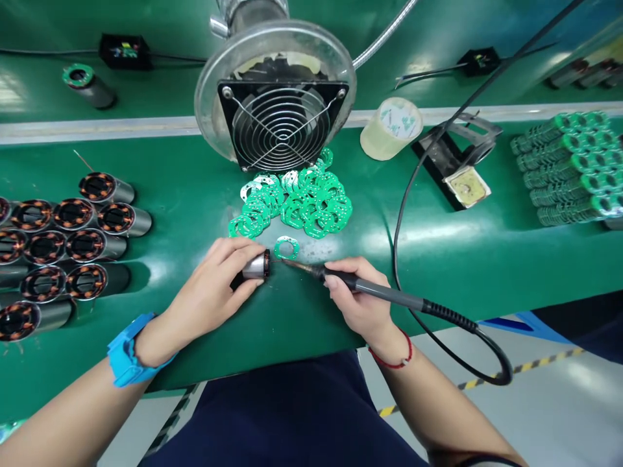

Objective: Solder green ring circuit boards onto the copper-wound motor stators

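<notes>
My left hand (217, 280) is closed around a motor stator (254, 266), a metal cylinder lying on its side with its copper-wound end facing right. A thin wire sticks out of that end. In my right hand (359, 295) is a soldering iron (384, 290), held like a pen, its tip pointing left close to the wire; whether they touch I cannot tell. Just above the tip lies a single green ring-shaped circuit board (286, 248). Behind it is a loose heap of similar circuit boards (311, 202).
A fume extractor fan (283, 126) hangs over the heap. Several upright stators (73, 246) stand at the left. To the right are a tape roll (390, 130), a soldering iron stand (455, 162) and stacked circuit boards (572, 168). The iron's black cable (400, 227) loops over the right side.
</notes>
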### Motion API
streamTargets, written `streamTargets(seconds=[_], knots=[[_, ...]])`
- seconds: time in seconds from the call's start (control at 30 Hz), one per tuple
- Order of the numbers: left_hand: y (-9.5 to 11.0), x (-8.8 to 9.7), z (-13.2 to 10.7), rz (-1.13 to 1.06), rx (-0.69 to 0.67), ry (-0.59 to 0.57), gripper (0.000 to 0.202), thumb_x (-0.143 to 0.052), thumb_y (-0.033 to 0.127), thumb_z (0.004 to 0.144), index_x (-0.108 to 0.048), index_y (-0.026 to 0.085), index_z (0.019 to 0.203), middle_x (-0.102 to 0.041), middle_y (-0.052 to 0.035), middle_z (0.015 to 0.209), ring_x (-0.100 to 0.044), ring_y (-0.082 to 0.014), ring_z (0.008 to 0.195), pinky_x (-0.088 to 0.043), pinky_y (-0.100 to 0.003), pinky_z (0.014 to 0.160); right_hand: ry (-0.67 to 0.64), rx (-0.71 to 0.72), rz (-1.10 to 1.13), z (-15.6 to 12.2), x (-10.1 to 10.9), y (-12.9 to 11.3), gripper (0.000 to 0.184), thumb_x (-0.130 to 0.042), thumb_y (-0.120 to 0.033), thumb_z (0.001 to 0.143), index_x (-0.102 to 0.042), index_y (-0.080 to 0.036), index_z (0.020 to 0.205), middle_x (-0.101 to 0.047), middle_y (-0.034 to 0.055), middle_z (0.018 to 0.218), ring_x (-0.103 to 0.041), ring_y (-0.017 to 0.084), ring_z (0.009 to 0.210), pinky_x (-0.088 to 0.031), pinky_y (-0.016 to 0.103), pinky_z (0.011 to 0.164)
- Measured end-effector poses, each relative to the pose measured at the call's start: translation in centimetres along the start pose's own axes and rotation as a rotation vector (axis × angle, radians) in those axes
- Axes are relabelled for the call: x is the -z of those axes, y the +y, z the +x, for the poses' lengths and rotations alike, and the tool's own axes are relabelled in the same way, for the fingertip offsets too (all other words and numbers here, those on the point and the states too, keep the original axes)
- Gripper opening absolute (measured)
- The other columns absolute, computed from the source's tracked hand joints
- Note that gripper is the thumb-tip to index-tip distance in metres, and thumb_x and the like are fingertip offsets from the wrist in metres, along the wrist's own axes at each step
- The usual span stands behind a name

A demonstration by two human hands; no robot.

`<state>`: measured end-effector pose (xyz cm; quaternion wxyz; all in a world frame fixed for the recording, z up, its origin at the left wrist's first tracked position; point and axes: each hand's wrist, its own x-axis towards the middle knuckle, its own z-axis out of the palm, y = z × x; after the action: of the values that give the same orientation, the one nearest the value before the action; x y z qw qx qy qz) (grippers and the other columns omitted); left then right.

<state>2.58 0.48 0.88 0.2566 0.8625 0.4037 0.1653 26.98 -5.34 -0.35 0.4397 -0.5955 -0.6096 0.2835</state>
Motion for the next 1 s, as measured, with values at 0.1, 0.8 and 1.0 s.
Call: streamTargets(seconds=[0.1,0.8,1.0], knots=[[-0.01,0.10,-0.05,0.014,0.003,0.000,0.030,-0.052,0.026,0.097,-0.055,0.020,0.126,-0.062,-0.0097,0.120,-0.058,-0.0264,0.112,-0.051,-0.043,0.096,0.010,0.025,-0.012,-0.03,0.13,-0.01,0.006,-0.061,-0.026,0.086,-0.067,-0.022,0.087,-0.069,-0.0019,0.065,-0.063,0.012,0.050,-0.050,0.024,0.049],[-0.58,0.19,0.34,0.065,-0.093,0.003,0.031,-0.048,0.025,0.100,-0.057,0.020,0.129,-0.064,-0.0120,0.124,-0.059,-0.0290,0.116,-0.049,-0.049,0.100,0.030,0.142,-0.040,-0.22,-0.13,-0.10,0.006,-0.062,-0.022,0.086,-0.067,-0.023,0.090,-0.069,-0.0009,0.067,-0.063,0.014,0.052,-0.051,0.027,0.050],[-0.79,0.18,0.36,0.073,-0.105,0.006,0.032,-0.048,0.023,0.099,-0.057,0.021,0.130,-0.063,-0.0115,0.125,-0.058,-0.0287,0.118,-0.049,-0.049,0.101,0.103,0.179,-0.029,-0.29,-0.19,-0.04,0.007,-0.060,-0.025,0.090,-0.065,-0.024,0.095,-0.070,0.0010,0.072,-0.062,0.015,0.055,-0.050,0.029,0.052]])
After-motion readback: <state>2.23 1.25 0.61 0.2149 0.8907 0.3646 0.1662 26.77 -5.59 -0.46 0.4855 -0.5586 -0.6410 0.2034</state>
